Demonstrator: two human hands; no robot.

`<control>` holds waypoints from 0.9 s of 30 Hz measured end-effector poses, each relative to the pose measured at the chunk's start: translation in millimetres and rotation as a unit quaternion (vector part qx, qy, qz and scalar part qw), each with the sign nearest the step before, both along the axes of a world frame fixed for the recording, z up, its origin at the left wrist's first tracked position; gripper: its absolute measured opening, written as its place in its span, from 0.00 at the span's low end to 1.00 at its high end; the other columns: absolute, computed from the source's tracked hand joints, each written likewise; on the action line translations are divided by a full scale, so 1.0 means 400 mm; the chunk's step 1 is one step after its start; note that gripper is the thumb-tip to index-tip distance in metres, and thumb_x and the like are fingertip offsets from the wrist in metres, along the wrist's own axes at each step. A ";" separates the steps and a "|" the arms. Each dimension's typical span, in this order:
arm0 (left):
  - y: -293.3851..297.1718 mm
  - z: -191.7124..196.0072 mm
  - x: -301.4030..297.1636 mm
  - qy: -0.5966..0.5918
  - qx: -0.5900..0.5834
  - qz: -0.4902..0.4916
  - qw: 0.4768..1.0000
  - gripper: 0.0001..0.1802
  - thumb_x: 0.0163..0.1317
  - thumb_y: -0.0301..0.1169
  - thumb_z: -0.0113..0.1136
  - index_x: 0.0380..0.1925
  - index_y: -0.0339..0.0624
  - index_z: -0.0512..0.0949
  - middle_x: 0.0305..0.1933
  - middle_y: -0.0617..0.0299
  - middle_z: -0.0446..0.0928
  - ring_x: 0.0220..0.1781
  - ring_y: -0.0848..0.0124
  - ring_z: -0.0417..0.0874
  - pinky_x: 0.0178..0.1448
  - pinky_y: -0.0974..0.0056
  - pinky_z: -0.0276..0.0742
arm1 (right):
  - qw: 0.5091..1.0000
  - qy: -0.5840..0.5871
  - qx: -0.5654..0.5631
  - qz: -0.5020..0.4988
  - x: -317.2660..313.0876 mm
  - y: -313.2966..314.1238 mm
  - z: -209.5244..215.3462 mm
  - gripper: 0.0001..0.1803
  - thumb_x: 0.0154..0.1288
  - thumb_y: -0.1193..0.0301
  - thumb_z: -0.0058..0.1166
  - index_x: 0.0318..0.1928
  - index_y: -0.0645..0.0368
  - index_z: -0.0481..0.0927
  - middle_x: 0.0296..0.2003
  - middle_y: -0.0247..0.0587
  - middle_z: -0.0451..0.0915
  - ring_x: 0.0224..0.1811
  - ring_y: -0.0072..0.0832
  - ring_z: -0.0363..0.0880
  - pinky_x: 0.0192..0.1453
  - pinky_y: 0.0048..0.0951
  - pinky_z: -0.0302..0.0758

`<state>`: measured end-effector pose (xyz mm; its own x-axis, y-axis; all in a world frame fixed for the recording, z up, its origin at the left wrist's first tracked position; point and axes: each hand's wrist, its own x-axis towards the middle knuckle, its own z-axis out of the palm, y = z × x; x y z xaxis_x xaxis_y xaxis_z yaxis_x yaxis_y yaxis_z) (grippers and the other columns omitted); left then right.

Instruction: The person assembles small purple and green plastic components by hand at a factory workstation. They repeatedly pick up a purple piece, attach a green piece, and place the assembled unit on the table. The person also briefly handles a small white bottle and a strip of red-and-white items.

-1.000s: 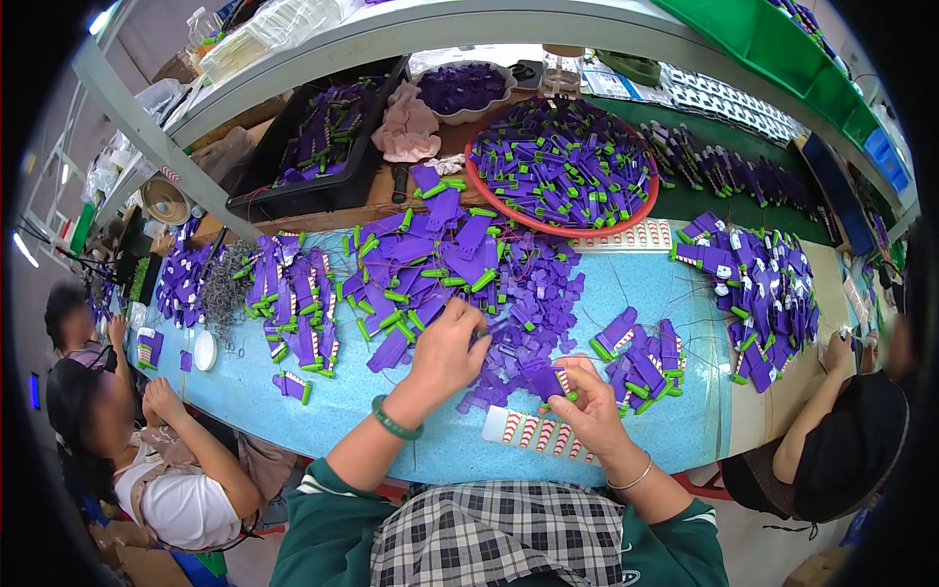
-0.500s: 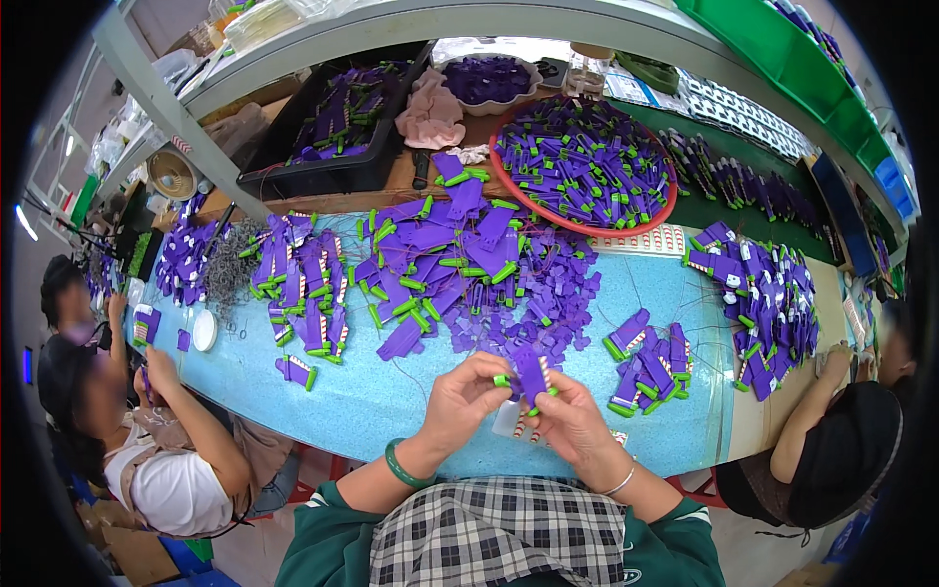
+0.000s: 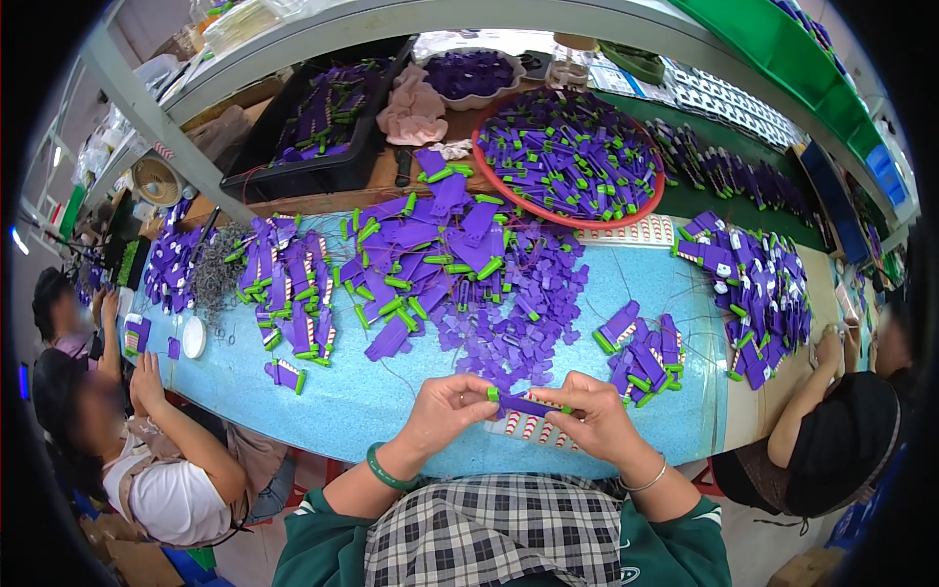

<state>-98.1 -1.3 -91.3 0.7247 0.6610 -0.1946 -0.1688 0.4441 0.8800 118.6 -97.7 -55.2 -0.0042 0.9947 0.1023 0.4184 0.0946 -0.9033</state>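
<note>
Close to my body, my left hand and my right hand hold one flat purple piece between them, above the table's near edge. My left fingers pinch its bright green end. At the other end, my right thumb and fingertips grip the piece, where a red-and-white edge shows beside the fingers. Partly covered by my hands, a sheet of red-and-white chevron stickers lies beneath. Small purple cut pieces are heaped just beyond my fingers.
Larger purple-and-green pieces are piled behind, with striped ones at right. A red round tray full of green-ended parts and a black bin stand at the back. A metal shelf crosses overhead. People sit on both sides.
The purple piece has turned from upright to lying crosswise between my hands. My right hand has moved right, and more of the sticker sheet shows. The left co-worker's hands have come up together.
</note>
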 end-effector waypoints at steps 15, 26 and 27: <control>-0.017 0.075 0.013 0.059 0.191 -0.101 0.975 0.08 0.53 0.22 0.64 0.34 0.35 0.78 0.41 0.62 0.77 0.42 0.74 0.77 0.47 0.68 0.72 | 0.979 0.169 -0.004 0.113 -0.012 -0.001 -0.058 0.22 0.53 0.83 0.61 0.50 0.60 0.78 0.35 0.39 0.79 0.33 0.22 0.78 0.35 0.24 0.76; 0.046 0.146 -0.056 0.143 0.149 0.030 0.978 0.05 0.59 0.25 0.60 0.33 0.35 0.76 0.31 0.57 0.78 0.35 0.68 0.79 0.47 0.64 0.75 | 0.918 -0.376 0.130 -0.009 0.078 0.131 -0.056 0.04 0.49 0.73 0.59 0.28 0.55 0.79 0.26 0.35 0.72 0.29 0.30 0.77 0.26 0.32 0.75; 0.053 0.142 -0.063 0.108 0.163 0.100 0.976 0.06 0.61 0.25 0.58 0.36 0.35 0.75 0.32 0.58 0.78 0.35 0.68 0.79 0.46 0.64 0.75 | 0.910 -0.390 0.137 -0.045 0.084 0.145 -0.072 0.04 0.48 0.73 0.58 0.28 0.55 0.79 0.26 0.35 0.71 0.30 0.30 0.77 0.27 0.33 0.75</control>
